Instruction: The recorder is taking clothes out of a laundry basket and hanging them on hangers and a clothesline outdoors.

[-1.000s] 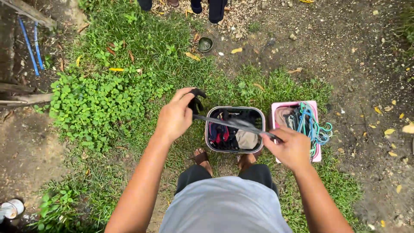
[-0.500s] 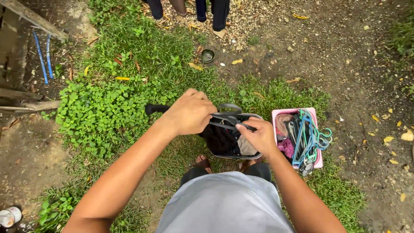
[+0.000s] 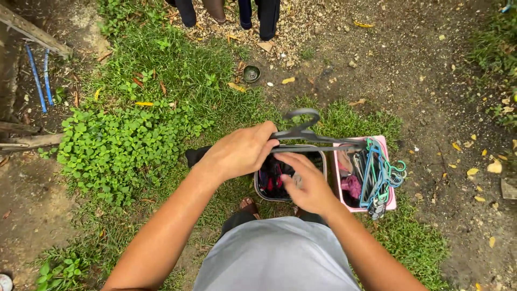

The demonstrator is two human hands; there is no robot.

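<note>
My left hand grips a grey plastic hanger at its neck, hook pointing up, held level over a grey-rimmed basket of clothes. A dark garment end sticks out to the left, behind my left wrist. My right hand is blurred just under the hanger, over the basket, fingers spread and holding nothing I can see. Right of the basket stands a pink tub holding a bunch of blue and teal hangers and some cloth.
Legs of other people stand at the top on gravel. A small round dark bowl lies in the grass. A leafy green patch and blue pipes are to the left. Bare dirt lies to the right.
My right hand let go of the hanger and dropped below it. The hanger rose and now hangs level from my left hand. The dark garment end shifted lower on the left.
</note>
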